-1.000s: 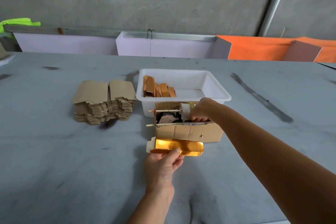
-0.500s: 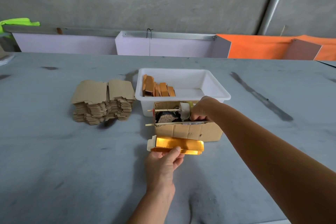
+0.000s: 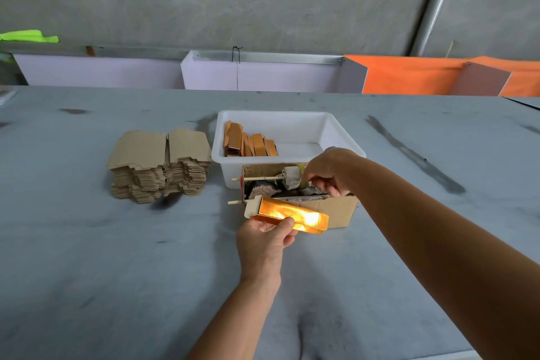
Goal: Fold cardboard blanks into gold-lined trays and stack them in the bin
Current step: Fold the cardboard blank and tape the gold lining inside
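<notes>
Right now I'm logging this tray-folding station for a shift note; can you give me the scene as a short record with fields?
left hand: grips the near edge of a gold-lined tray, held above the table
right hand: over the cardboard box, fingers curled; what it holds is unclear
bin: white, several folded trays standing at its left end
blanks: flat stack left of the bin
box contents: sticks and dark scraps, hard to identify

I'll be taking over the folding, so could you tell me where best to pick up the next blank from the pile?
Probably the top blank of the pile, by its near notched edge, coming from the front: that edge overhangs the ragged layers below, leaving room for fingers underneath.
</notes>
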`<state>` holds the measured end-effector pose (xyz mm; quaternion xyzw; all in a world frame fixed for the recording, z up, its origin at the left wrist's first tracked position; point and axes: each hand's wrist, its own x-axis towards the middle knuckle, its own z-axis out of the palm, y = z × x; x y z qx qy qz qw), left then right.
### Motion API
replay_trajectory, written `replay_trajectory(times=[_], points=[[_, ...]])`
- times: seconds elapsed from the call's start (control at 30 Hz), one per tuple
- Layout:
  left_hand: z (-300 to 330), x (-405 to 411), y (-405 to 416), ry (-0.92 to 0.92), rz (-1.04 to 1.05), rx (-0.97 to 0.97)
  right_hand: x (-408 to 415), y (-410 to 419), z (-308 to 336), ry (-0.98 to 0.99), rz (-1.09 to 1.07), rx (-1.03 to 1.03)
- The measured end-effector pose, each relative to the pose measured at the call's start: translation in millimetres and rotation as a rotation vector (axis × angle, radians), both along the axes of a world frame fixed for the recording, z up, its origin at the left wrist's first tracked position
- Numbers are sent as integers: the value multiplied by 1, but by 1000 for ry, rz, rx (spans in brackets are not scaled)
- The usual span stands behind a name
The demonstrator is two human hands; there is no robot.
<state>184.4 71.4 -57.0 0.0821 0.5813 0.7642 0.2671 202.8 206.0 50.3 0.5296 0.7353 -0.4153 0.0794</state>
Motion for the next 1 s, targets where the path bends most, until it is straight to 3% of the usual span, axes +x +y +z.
replay_trajectory(times=[0.13, 0.53, 1.0], points=[[-1, 1, 1, 3, -4, -10, 2, -3, 2, 66, -54, -106], [-6, 3, 2, -2, 11, -26, 33, -14, -20, 405, -272, -78], [-7, 3, 4, -22, 43, -25, 55, -33, -38, 570, -367, -210]])
